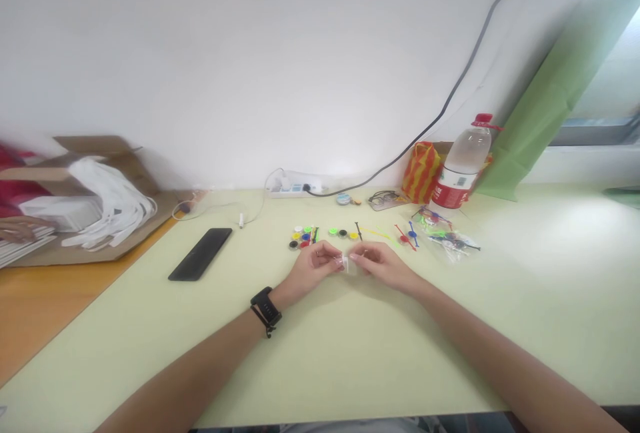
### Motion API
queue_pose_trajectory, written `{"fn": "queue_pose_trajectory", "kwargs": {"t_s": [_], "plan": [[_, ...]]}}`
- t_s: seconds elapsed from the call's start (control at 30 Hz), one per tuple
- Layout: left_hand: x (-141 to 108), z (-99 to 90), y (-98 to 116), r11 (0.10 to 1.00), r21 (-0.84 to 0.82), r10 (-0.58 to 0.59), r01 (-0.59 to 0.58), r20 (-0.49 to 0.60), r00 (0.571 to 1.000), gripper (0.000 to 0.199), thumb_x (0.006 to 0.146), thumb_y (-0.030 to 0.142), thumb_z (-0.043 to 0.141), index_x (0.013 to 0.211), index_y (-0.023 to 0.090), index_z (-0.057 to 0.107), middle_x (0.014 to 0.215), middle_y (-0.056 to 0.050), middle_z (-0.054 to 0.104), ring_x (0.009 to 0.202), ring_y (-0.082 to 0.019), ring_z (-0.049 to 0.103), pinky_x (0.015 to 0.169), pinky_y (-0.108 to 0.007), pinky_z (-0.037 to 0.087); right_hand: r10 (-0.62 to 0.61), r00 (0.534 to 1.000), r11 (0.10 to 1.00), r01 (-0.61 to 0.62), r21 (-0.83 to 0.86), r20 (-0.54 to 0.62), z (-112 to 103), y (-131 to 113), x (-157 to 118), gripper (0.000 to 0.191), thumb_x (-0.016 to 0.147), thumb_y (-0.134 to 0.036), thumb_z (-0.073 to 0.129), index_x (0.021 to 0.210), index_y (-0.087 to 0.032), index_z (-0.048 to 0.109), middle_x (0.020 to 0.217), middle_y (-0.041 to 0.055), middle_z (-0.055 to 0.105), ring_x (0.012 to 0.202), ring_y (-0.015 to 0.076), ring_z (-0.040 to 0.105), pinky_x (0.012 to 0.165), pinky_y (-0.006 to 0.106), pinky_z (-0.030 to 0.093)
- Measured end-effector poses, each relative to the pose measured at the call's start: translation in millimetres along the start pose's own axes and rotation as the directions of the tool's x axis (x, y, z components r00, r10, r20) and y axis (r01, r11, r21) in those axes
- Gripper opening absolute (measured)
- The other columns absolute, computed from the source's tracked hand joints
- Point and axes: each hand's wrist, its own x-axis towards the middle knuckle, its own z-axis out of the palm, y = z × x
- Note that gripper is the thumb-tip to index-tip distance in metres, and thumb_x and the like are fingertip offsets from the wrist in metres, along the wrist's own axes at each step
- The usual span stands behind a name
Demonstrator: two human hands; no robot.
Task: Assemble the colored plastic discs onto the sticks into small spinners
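Over the middle of the pale green table, my left hand [316, 268] pinches a small white piece [346, 264], partly see-through, whose exact kind is too small to make out. The thumb and fingers of my right hand [386, 268] are closed at its right side. Just beyond my hands lie small round coloured discs, among them a green disc [333, 231], a black disc [343, 234] and a yellow disc [353, 236]. Thin plastic sticks lie to their right, including a black stick [358, 231], a red stick [405, 237] and a blue stick [413, 234].
Clear bags [453, 241] of coloured parts lie at the right, before a large bottle [456, 173]. A black phone [201, 254] is at the left. Along the wall sits a power strip [295, 186] with cables. Another person's hand [23, 228] shows at far left beside a cardboard box [135, 216].
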Motion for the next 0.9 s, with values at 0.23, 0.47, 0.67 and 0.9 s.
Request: {"fn": "queue_pose_trajectory", "kwargs": {"t_s": [0.23, 0.47, 0.67, 0.9], "plan": [[1, -1.8, -3, 1.000, 0.020, 0.012, -0.012, 0.004, 1.000, 0.033, 0.080, 0.041, 0.083, 0.095, 0.016, 0.066, 0.088, -0.006, 0.074, 0.086, -0.022, 0.075, 0.086, -0.038, 0.061, 0.034, 0.997, 0.999, -0.034, -0.001, 0.064, -3, -2, 1, 0.052, 0.088, -0.061, 0.065, 0.060, -0.019, 0.055, 0.057, -0.0018, 0.051, 0.053, 0.0117, 0.043, 0.051, 0.026, 0.032], [1, -0.3, -2, 1.000, -0.010, -0.011, 0.011, 0.002, 1.000, 0.034, 0.079, 0.040, 0.084, 0.094, 0.015, 0.066, 0.090, -0.007, 0.074, 0.089, -0.021, 0.074, 0.089, -0.039, 0.060, -0.016, 0.999, 0.996, 0.013, 0.086, 0.029, 4, -1, 2, 0.040, 0.087, -0.059, 0.069, 0.091, -0.020, 0.062, 0.074, -0.0010, 0.058, 0.062, 0.0128, 0.051, 0.059, 0.026, 0.044], [0, 0.7, 0, 1.000, -0.021, -0.008, 0.008, 0.003, 1.000, 0.033, 0.079, 0.040, 0.084, 0.093, 0.016, 0.066, 0.094, -0.007, 0.075, 0.088, -0.021, 0.074, 0.088, -0.038, 0.060, -0.018, 1.000, 0.998, 0.016, 0.061, 0.025, 2, 6, 4, 0.042, 0.088, -0.058, 0.069, 0.106, -0.021, 0.061, 0.077, -0.0013, 0.058, 0.062, 0.0132, 0.053, 0.060, 0.027, 0.044], [0, 1.8, 2, 0.999, -0.031, -0.023, 0.023, 0.004, 1.000, 0.035, 0.077, 0.041, 0.085, 0.092, 0.016, 0.067, 0.095, -0.007, 0.075, 0.090, -0.022, 0.074, 0.090, -0.039, 0.060, -0.018, 1.000, 0.996, 0.017, 0.089, 0.005, 5, 9, 3, 0.047, 0.087, -0.056, 0.071, 0.118, -0.023, 0.059, 0.078, -0.0019, 0.058, 0.064, 0.0139, 0.054, 0.062, 0.028, 0.045]]}}
